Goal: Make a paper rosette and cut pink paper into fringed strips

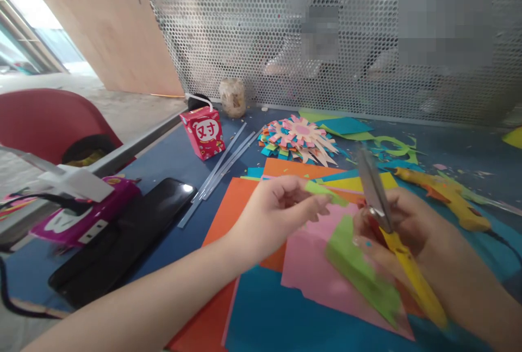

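Observation:
My left hand (281, 213) pinches a small green paper piece (328, 193) between thumb and fingers. On the right, my right hand (411, 232) is wrapped round a pair of scissors (408, 262) with yellow handles, the blades pointing up and away and smeared by motion. Below both hands lie coloured sheets: a pink sheet (304, 265), an orange sheet (228, 210) and a blue sheet (261, 314). A larger green paper piece (362, 270) is over the pink sheet, beside my right hand; whether my fingers touch it I cannot tell.
Fringed paper flowers (299, 134) are piled behind the sheets. Glue sticks (222, 161), a red drink carton (203, 131), a jar (232, 97), a black phone (122, 238) and a purple power strip (93, 213) stand left. A yellow glue gun (448, 197) lies right, before a perforated metal screen (253, 25).

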Action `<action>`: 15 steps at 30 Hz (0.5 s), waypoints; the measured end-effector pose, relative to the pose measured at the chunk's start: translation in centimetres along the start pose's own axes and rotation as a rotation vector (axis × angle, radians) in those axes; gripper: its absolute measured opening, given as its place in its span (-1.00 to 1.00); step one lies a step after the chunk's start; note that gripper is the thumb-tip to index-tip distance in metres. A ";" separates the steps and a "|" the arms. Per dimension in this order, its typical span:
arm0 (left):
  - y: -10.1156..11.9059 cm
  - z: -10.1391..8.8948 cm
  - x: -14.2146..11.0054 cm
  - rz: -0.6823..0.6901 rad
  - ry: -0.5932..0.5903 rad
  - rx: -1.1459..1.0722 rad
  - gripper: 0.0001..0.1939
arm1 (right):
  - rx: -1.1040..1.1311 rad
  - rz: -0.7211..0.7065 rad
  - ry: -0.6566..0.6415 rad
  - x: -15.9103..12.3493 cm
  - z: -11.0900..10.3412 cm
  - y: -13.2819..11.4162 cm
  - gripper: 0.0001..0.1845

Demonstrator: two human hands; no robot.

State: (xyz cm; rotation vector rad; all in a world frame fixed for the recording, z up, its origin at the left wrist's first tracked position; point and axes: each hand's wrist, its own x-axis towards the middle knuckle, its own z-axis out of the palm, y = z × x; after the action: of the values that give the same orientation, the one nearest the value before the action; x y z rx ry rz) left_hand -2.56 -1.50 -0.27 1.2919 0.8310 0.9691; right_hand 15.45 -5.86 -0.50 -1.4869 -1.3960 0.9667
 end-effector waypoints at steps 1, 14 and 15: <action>0.3 -0.1 0.0 0.033 0.038 -0.021 -0.85 | -0.074 -0.077 -0.006 0.1 -0.3 0.3 -0.70; 0.9 -0.2 -0.2 0.297 0.114 -0.099 -0.83 | -0.326 -0.235 -0.109 0.3 -1.5 2.4 -0.76; 0.9 -0.3 -0.2 0.308 0.108 -0.093 -0.83 | -0.310 -0.232 -0.116 0.3 -1.6 2.4 -0.75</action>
State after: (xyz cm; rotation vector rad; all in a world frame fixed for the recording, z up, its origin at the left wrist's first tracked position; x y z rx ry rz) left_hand -2.99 -1.57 0.58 1.3194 0.6707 1.3165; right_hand 17.74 -5.75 -2.28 -1.4639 -1.8233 0.7230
